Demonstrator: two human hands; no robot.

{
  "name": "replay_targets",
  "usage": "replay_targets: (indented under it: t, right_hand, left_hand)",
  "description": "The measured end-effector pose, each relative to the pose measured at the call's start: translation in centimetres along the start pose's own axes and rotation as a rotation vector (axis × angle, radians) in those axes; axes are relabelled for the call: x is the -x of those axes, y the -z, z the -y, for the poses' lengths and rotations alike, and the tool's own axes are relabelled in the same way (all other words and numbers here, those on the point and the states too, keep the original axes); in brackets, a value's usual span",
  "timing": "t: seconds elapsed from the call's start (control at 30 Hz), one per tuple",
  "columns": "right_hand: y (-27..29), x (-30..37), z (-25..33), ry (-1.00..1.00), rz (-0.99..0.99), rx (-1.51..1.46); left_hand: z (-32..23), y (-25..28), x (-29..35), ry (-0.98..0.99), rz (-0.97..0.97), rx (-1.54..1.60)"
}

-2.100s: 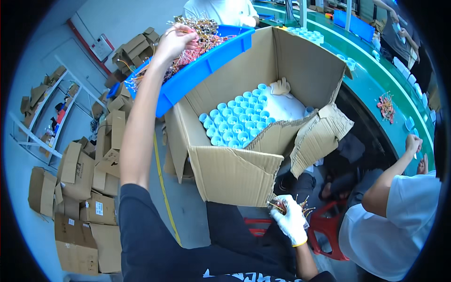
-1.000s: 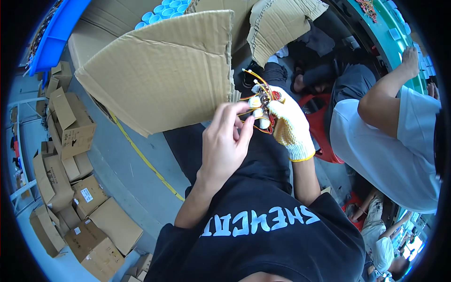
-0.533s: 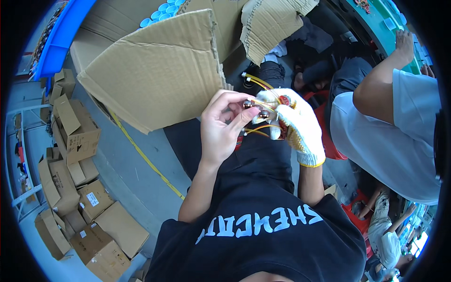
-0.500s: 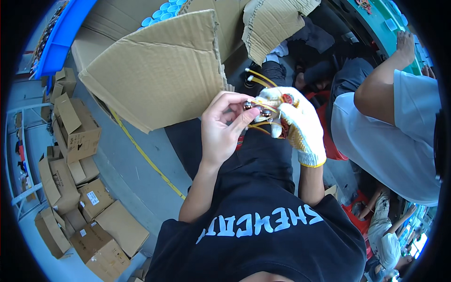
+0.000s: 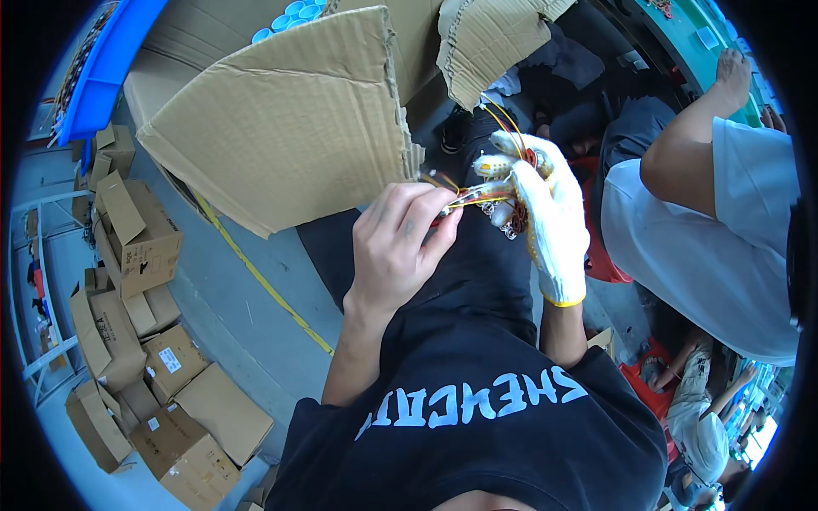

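At the far left, a blue bin (image 5: 100, 94) holds plenty of wired pieces (image 5: 78, 72); right of it, blue cups (image 5: 294, 12) sit in the carton (image 5: 290, 128), contents unclear. Nearer, the left hand (image 5: 399, 234) pinches wires (image 5: 486, 196) stretched between both hands, apparently not yet separated from the clump (image 5: 513, 221) that the right hand's (image 5: 552, 217) gloved fingers grasp.

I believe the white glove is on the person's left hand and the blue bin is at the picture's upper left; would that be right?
Not quite: the head view shows the white glove on the right hand; the left hand is bare. The blue bin is at the picture's upper left, as you say.
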State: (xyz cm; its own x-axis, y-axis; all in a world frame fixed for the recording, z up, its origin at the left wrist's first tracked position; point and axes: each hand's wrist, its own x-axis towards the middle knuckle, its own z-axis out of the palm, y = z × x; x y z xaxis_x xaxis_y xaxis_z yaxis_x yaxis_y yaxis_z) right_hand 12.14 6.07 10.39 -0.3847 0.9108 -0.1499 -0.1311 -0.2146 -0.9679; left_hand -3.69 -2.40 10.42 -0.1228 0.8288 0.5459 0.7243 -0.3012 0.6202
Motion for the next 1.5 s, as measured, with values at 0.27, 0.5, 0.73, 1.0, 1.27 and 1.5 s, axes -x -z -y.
replay_targets:
  t: [0.27,0.5,0.73,1.0,1.27,1.5]
  right_hand:
    - [-0.2,0.2,2.4,0.143,0.007,0.147]
    - [-0.4,-1.0,5.0,0.249,-0.017,0.629]
    - [0.7,-3.9,4.5,0.37,-0.253,0.228]
    - [2.5,-1.2,-0.5,0.087,0.286,-0.273]
    - [-4.7,1.6,-0.8,-0.005,0.06,-0.129]
    - [-4.0,0.6,0.3,-0.001,0.214,0.027]
  left_hand:
    - [-0.5,0.4,-0.8,0.001,0.03,-0.034]
    - [0.3,0.1,-1.8,-0.079,0.154,-0.033]
    - [-0.4,1.2,-0.9,0.525,0.234,0.449]
    - [-0.7,1.6,-0.7,0.588,-0.35,1.02]
    - [-0.2,-0.1,0.8,0.569,-0.359,0.758]
    - [0.7,2.1,0.1,0.401,-0.131,0.524]
